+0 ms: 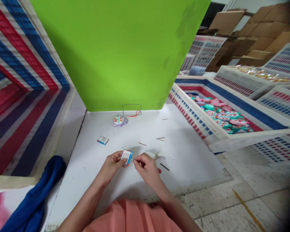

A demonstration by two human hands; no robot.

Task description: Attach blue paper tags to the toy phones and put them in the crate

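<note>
My left hand (pixel 114 163) pinches a small printed card (pixel 127 156) with a white middle and a blue and orange border, the thumb lying over its lower part. Close to the card's right edge, my right hand (pixel 146 166) has its thumb and forefinger pressed together. Something thin and pale seems to show at those fingertips, too small to name. A red piece (pixel 159 170) peeks out beside the right hand, mostly hidden. Farther off on the white table (pixel 183 161) lie a second card (pixel 103 140) and a purple toy animal (pixel 119 120) with coloured dots.
A green panel (pixel 123 54) stands at the table's back, with a wire frame (pixel 132 109) at its foot. Several thin brown strips and a dark stick (pixel 164 167) lie rightward. A crate (pixel 232 137) of colourful toys stands right. Blue cloth (pixel 38 196) hangs left.
</note>
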